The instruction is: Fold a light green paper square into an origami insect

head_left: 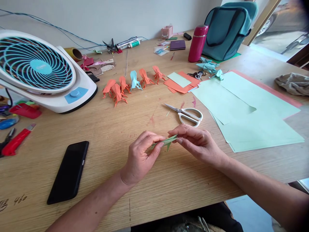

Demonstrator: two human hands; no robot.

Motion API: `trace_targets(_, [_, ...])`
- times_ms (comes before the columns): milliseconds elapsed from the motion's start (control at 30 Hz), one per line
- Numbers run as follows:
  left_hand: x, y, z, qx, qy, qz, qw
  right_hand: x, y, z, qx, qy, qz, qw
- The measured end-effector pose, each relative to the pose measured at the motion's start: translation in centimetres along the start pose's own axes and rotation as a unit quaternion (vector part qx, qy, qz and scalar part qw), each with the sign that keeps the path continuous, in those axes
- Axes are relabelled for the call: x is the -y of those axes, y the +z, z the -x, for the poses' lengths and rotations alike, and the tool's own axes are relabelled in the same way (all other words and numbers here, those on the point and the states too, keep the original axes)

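Between my two hands is a small folded piece of green paper (169,140), held just above the table. My left hand (142,154) pinches its left part between thumb and fingers. At its right end, my right hand (196,141) grips it with thumb and forefinger. A narrow pointed flap of the paper hangs down between the hands. Scissors with white handles (190,116) lie just beyond my right hand, blades pointing left. Farther back stand several orange folded-paper figures (117,93) and one light blue folded-paper figure (135,80).
A white fan (79,83) stands at the left, a black phone (69,172) nearer me. Pale green sheets (263,132) cover the right side. Behind are orange paper pieces (176,87), keys (198,75), a pink flask (198,43) and a teal bag (224,35). A red-handled cutter (16,141) lies far left.
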State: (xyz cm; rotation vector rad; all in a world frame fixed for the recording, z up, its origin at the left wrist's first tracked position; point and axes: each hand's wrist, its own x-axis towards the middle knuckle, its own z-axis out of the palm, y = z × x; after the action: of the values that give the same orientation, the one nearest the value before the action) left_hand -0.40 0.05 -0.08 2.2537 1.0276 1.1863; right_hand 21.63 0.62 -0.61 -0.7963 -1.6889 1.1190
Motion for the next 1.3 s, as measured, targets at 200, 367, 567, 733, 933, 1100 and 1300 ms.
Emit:
trace_targets(200, [-0.44, 0.01, -0.10, -0.017, 0.015, -0.015, 1.000, -0.53, 0.47, 0.16, -0.021, 0.031, -0.028, 0.999])
trace_targets(367, [-0.79, 0.14, -0.06, -0.015, 0.044, -0.027, 0.999, -0.61, 0.75, 0.01, -0.015, 0.011, -0.003, 1.000])
trace_targets(567, [-0.71, 0.08, -0.02, -0.014, 0.053, -0.029, 0.998, -0.54, 0.76, 0.07, -0.016, -0.005, -0.004, 1.000])
trace_targets(733, [-0.71, 0.00, -0.03, -0.013, 0.054, -0.025, 0.998, -0.85, 0.79, 0.21, -0.021, -0.013, -0.006, 1.000])
trace_targets(933, [-0.77, -0.12, 0.02, -0.022, 0.053, -0.018, 0.998, -0.57, 0.73, 0.14, -0.030, -0.029, 0.015, 0.999])
trace_targets(1100, [-0.84, -0.15, -0.01, -0.019, 0.049, -0.020, 0.998, -0.43, 0.78, 0.09, -0.038, -0.041, 0.016, 0.998])
trace_targets(1300, [-0.83, -0.22, -0.10, -0.021, 0.047, -0.016, 0.999, -0.49, 0.77, 0.14, -0.034, -0.042, 0.018, 0.998])
